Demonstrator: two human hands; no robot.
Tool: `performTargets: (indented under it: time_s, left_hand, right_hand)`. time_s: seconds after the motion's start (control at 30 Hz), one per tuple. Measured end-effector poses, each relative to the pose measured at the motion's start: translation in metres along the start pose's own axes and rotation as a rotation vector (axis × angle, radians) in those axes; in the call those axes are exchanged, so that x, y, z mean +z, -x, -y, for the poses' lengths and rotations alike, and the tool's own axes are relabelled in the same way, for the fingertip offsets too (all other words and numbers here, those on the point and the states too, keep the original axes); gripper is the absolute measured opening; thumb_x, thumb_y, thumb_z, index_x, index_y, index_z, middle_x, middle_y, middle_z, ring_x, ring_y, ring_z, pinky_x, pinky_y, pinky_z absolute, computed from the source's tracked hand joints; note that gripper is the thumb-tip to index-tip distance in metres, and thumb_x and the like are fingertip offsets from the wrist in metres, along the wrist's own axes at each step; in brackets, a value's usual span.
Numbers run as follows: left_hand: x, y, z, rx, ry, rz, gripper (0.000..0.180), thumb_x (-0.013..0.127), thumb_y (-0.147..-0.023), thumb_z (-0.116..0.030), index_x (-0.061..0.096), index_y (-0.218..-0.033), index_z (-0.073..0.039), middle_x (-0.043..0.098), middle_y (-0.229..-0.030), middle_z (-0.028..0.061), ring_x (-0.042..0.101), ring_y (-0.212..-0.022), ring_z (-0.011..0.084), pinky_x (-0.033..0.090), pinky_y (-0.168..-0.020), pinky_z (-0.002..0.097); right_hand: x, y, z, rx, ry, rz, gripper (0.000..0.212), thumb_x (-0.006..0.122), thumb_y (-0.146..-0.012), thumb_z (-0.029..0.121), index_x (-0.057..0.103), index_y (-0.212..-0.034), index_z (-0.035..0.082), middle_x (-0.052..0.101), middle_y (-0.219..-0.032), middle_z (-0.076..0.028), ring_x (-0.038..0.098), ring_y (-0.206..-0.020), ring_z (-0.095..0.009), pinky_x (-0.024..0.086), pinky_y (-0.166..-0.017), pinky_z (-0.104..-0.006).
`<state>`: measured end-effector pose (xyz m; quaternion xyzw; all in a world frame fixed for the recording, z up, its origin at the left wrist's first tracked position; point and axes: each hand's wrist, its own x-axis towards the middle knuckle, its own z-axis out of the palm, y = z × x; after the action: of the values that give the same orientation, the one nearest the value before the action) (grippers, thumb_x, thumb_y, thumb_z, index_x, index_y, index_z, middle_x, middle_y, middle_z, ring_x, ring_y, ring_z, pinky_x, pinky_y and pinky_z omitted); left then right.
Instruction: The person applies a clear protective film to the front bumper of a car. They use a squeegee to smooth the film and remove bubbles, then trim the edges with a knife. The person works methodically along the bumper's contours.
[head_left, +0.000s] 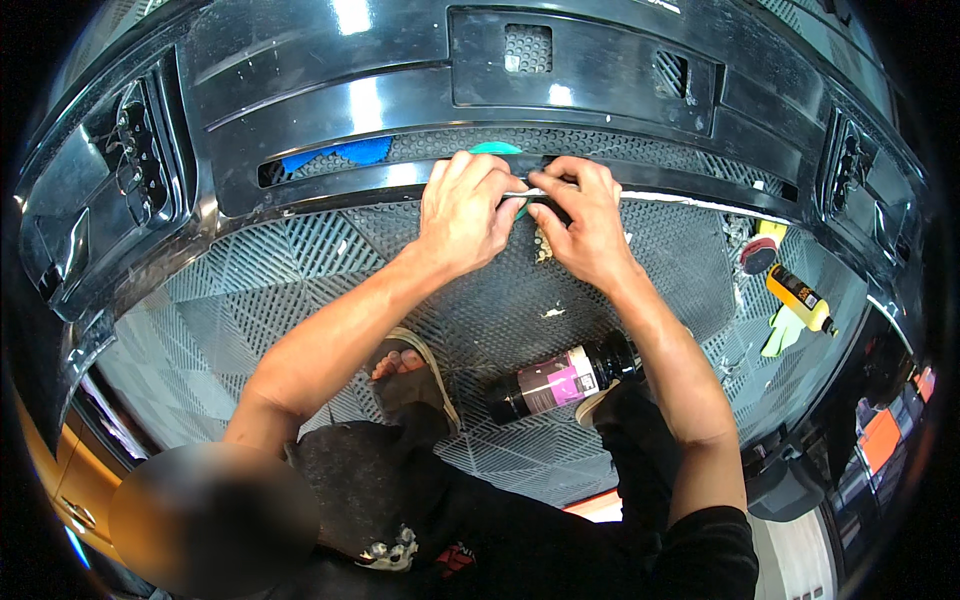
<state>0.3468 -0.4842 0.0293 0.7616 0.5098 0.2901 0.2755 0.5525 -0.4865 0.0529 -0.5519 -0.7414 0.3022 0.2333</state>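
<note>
A glossy black car bumper (320,95) spans the upper part of the head view, with a long slot low in its middle. Both my hands are at the bar below that slot. The fingers of my left hand (462,215) are closed in a pinch on a thin pale strip (520,194) at the bumper's lower edge. My right hand (588,222) pinches the same strip from the other side, thumb below and fingertips above. Rightward from there a whitish line (700,204) follows the edge. Behind my fingers shows part of a green round thing (495,148).
Blue cloth (350,153) shows through the slot. A black bottle with a pink label (548,386) lies between my feet on the grey floor mat (300,310). Toward the right are a yellow bottle (797,292), a pale green glove (783,331) and a round dark pad (757,255).
</note>
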Motion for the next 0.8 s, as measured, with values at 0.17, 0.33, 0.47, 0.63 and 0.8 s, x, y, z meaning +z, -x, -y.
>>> performTargets:
  time_s: [0.17,0.33,0.47,0.63,0.8]
  left_hand:
    - [0.001,0.000,-0.001,0.000,0.018,-0.002,0.022,0.087,-0.080,-0.012,0.075,-0.099,-0.012,0.069,-0.104,0.0045,0.064,-0.100,0.0284,0.047,-0.088,0.0428]
    - [-0.002,0.000,-0.001,-0.008,-0.008,-0.004,0.027,0.087,-0.081,-0.013,0.078,-0.106,-0.012,0.069,-0.105,0.0036,0.063,-0.102,0.0276,0.047,-0.089,0.0424]
    - [-0.007,0.000,-0.014,0.009,-0.102,-0.021,0.031,0.087,-0.082,-0.015,0.080,-0.112,-0.011,0.068,-0.107,0.0021,0.062,-0.104,0.0262,0.047,-0.089,0.0425]
    - [-0.001,0.004,0.002,0.089,-0.073,-0.031,0.026,0.087,-0.082,-0.015,0.082,-0.108,-0.012,0.068,-0.103,0.0023,0.063,-0.099,0.0254,0.050,-0.086,0.0408]
    - [0.001,0.002,0.005,0.103,-0.006,-0.068,0.024,0.089,-0.079,-0.012,0.081,-0.102,-0.011,0.069,-0.097,0.0043,0.066,-0.090,0.0266,0.053,-0.077,0.0401]
  right_hand:
    - [0.003,0.001,-0.010,-0.083,0.039,0.001,0.018,0.083,-0.089,0.013,0.082,-0.106,0.011,0.070,-0.112,-0.001,0.060,-0.115,-0.025,0.038,-0.101,-0.0465]
    - [0.010,0.001,-0.011,-0.082,-0.009,-0.041,0.010,0.081,-0.090,0.014,0.080,-0.100,0.012,0.070,-0.110,-0.001,0.061,-0.113,-0.024,0.034,-0.101,-0.0462]
    - [0.009,0.002,-0.010,-0.075,0.018,-0.053,0.009,0.081,-0.092,0.016,0.079,-0.101,0.012,0.071,-0.110,-0.002,0.062,-0.108,-0.024,0.036,-0.101,-0.0429]
    - [0.008,0.002,-0.008,-0.057,0.013,-0.052,0.009,0.081,-0.094,0.017,0.079,-0.101,0.012,0.071,-0.110,-0.002,0.063,-0.105,-0.023,0.037,-0.100,-0.0417]
    - [0.007,0.002,-0.009,-0.048,-0.018,-0.030,0.010,0.081,-0.094,0.017,0.078,-0.101,0.011,0.071,-0.110,-0.003,0.063,-0.105,-0.024,0.038,-0.100,-0.0420]
